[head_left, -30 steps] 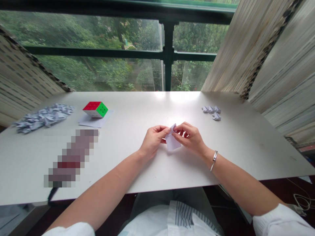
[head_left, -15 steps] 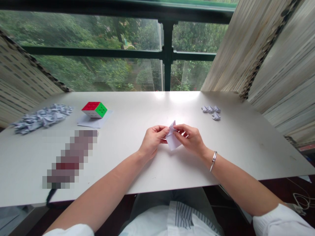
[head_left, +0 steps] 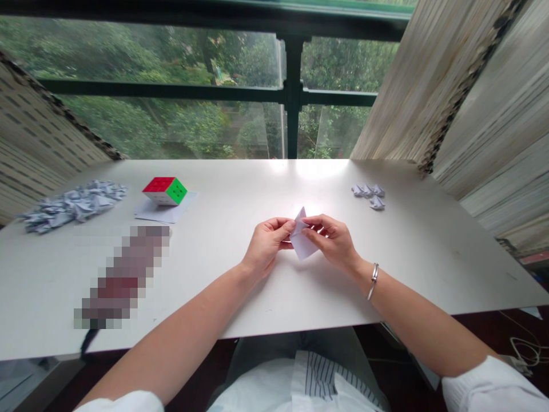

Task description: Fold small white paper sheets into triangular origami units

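A small folded piece of white paper (head_left: 304, 247) is held between my two hands above the white table (head_left: 206, 240). My left hand (head_left: 266, 243) pinches its left edge between thumb and fingers. On the opposite side, my right hand (head_left: 332, 237) grips the paper, the thumb pressing on its front face. One corner of the paper points up between the fingers and a wider flap hangs down. The fingers behind the paper are partly hidden.
A heap of folded paper pieces (head_left: 77, 206) lies at far left. Beside it, a puzzle cube (head_left: 165, 191) rests on paper sheets (head_left: 156, 215). A pixelated long object (head_left: 124, 277) lies nearer. Several folded pieces (head_left: 368, 191) sit back right. A window (head_left: 214, 126) stands behind the table.
The paper has tilted slightly and risen a little between the fingers. Both hands stay in almost the same place with the same hold.
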`<state>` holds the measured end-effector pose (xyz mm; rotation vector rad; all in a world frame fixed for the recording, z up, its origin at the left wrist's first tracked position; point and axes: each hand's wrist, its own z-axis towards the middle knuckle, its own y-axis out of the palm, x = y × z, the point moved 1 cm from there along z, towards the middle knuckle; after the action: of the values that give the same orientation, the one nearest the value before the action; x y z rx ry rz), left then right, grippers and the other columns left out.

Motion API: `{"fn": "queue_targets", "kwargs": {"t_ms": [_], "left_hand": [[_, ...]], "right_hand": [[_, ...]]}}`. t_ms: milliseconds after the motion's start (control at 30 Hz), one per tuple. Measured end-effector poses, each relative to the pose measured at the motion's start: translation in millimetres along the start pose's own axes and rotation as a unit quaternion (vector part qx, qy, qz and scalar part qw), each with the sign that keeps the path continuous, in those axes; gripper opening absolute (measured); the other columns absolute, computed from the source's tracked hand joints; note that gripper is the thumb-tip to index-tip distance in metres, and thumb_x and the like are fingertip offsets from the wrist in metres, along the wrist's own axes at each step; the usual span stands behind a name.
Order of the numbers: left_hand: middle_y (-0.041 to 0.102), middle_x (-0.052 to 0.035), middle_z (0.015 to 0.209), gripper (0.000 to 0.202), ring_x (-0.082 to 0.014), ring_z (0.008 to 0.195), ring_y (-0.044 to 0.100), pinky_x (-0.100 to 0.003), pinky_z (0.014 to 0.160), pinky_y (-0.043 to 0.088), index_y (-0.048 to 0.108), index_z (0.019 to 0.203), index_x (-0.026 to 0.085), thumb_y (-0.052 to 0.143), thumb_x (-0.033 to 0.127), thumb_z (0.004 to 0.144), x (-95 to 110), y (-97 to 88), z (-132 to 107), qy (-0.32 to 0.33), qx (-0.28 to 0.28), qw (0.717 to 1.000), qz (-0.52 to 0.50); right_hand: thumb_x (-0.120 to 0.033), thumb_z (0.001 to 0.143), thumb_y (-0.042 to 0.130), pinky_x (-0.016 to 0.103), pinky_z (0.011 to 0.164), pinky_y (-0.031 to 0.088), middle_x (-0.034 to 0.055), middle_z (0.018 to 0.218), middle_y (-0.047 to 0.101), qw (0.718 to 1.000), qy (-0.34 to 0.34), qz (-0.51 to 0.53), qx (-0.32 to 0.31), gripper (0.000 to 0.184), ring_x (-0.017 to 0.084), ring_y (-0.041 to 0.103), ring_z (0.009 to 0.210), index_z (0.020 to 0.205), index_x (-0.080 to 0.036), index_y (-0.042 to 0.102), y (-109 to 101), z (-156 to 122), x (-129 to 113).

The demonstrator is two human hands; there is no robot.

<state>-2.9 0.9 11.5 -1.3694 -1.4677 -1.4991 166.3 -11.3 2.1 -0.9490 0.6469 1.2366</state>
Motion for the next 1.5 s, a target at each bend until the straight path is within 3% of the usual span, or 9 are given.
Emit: {"fn": "queue_targets", "kwargs": {"t_ms": [233, 333, 433, 833, 1100, 1367, 1500], "left_hand": [[0.072, -0.0063, 0.082, 0.036, -0.0169, 0.071, 0.067, -0.03, 0.065, 0.054, 0.071, 0.091, 0.014, 0.08, 0.042, 0.071, 0, 0.0, 0, 0.008, 0.004, 1.0, 0.016], [0.073, -0.0047, 0.084, 0.039, -0.0174, 0.074, 0.067, -0.03, 0.066, 0.054, 0.069, 0.102, 0.018, 0.081, 0.04, 0.071, 0, -0.5, 1, 0.028, 0.006, 1.0, 0.008], [0.072, -0.0025, 0.081, 0.038, -0.0161, 0.073, 0.066, -0.029, 0.066, 0.054, 0.069, 0.101, 0.02, 0.082, 0.037, 0.07, 1, -0.7, 1, 0.041, 0.004, 0.999, -0.004], [0.07, -0.0028, 0.08, 0.027, -0.0138, 0.071, 0.063, -0.026, 0.065, 0.049, 0.072, 0.09, 0.018, 0.081, 0.032, 0.07, 1, 1.1, 0, 0.036, -0.005, 0.999, 0.01], [0.067, -0.0023, 0.077, 0.023, -0.0119, 0.064, 0.06, -0.024, 0.06, 0.046, 0.068, 0.084, 0.016, 0.079, 0.03, 0.069, 0, 1.1, 1, 0.028, -0.006, 0.999, 0.028], [0.064, -0.0014, 0.073, 0.021, -0.0105, 0.064, 0.059, -0.023, 0.06, 0.048, 0.068, 0.087, 0.015, 0.073, 0.031, 0.074, 12, 1.2, -3, 0.014, -0.026, 1.0, -0.001], [0.067, -0.0043, 0.088, 0.032, -0.0144, 0.073, 0.063, -0.024, 0.057, 0.05, 0.066, 0.096, 0.017, 0.077, 0.033, 0.072, 13, 0.6, -6, 0.028, -0.052, 0.998, 0.02]], "right_hand": [[-0.026, 0.091, 0.061, 0.026, 0.06, 0.05, 0.0041, 0.091, 0.066, 0.982, -0.101, -0.15, -0.05, 0.02, 0.012, 0.059, 0.068, 0.109, -0.026, 0.07, -3, -3, -6], [-0.021, 0.093, 0.056, 0.025, 0.062, 0.05, 0.0049, 0.095, 0.066, 0.969, -0.131, -0.201, -0.053, 0.026, 0.013, 0.061, 0.074, 0.117, -0.026, 0.066, -4, -4, -7], [-0.017, 0.094, 0.052, 0.026, 0.062, 0.049, 0.005, 0.094, 0.066, 0.963, -0.147, -0.221, -0.054, 0.03, 0.015, 0.062, 0.078, 0.119, -0.028, 0.065, -6, -3, -7], [-0.03, 0.094, 0.058, 0.023, 0.059, 0.047, 0.0028, 0.087, 0.059, 0.964, -0.127, -0.229, -0.04, 0.017, 0.011, 0.056, 0.066, 0.107, -0.027, 0.069, -7, -2, -8], [-0.03, 0.094, 0.058, 0.023, 0.055, 0.045, 0.0021, 0.086, 0.057, 0.964, -0.127, -0.231, -0.044, 0.018, 0.01, 0.053, 0.065, 0.106, -0.03, 0.072, -8, -2, -10], [-0.024, 0.093, 0.057, 0.025, 0.06, 0.047, 0.0037, 0.09, 0.061, 0.942, -0.171, -0.287, -0.038, 0.023, 0.013, 0.058, 0.072, 0.11, -0.032, 0.071, -12, -2, -8], [-0.022, 0.093, 0.056, 0.025, 0.058, 0.046, 0.0041, 0.092, 0.062, 0.938, -0.176, -0.298, -0.022, 0.025, 0.012, 0.058, 0.069, 0.112, -0.031, 0.07, -15, -1, -5]]}}
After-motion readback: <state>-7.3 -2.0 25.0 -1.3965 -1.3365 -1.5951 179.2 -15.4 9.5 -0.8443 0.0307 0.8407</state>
